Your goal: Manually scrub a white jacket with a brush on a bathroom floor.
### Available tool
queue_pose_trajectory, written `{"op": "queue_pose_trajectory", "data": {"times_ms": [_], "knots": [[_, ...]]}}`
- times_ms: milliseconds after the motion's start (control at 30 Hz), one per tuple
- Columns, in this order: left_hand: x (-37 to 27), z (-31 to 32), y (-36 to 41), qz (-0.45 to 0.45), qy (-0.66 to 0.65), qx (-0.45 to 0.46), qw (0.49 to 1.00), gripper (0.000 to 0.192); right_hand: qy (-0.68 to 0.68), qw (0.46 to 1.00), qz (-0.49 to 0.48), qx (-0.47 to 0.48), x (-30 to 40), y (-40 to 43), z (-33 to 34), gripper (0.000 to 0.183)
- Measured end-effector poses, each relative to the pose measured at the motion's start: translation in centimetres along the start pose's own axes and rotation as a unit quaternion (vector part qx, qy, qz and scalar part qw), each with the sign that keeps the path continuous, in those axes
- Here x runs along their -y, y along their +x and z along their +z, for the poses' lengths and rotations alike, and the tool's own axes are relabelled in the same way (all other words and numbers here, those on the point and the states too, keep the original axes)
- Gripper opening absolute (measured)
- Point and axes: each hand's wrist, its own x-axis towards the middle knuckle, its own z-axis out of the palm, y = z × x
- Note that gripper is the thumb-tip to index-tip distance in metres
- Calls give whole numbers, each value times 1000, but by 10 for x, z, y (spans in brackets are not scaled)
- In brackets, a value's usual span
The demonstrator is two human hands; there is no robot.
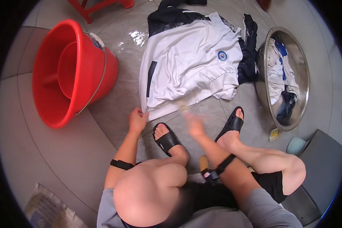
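Observation:
A wet white-and-black zip jacket (pixel 185 65) with a round blue badge lies spread on the grey tiled floor. My left hand (pixel 138 119) pinches the near left corner of its white hem. Blurred by motion, my right hand (pixel 194 124) grips a pale brush (pixel 183 106) over the near hem. Its exact shape and whether its bristles touch the cloth cannot be made out. One dark sleeve (pixel 247 54) stretches along the jacket's right side. The other dark sleeve part (pixel 173 21) lies at the far left.
On the left, a red bucket (pixel 98 79) with a wire handle holds a red dipper (pixel 67 71). A steel basin (pixel 303 85) of wet clothes (pixel 276 74) stands on the right. My sandalled feet flank my right hand. A yellow-and-white item (pixel 274 134) lies by the basin. Water glistens beyond the bucket.

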Motion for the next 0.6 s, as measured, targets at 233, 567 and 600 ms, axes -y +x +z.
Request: {"op": "queue_pose_trajectory", "data": {"times_ms": [233,567,600], "knots": [[34,-19,5,-19,51,20,998,26,-92,994,40,54,-19,18,-57,49],[17,-22,26,-26,152,80,985,32,-132,974,-49,176,78,-5,-1,37],[15,-27,22,-50,157,106,981,32,-151,971,-115,144,60,-5,-8,36]]}}
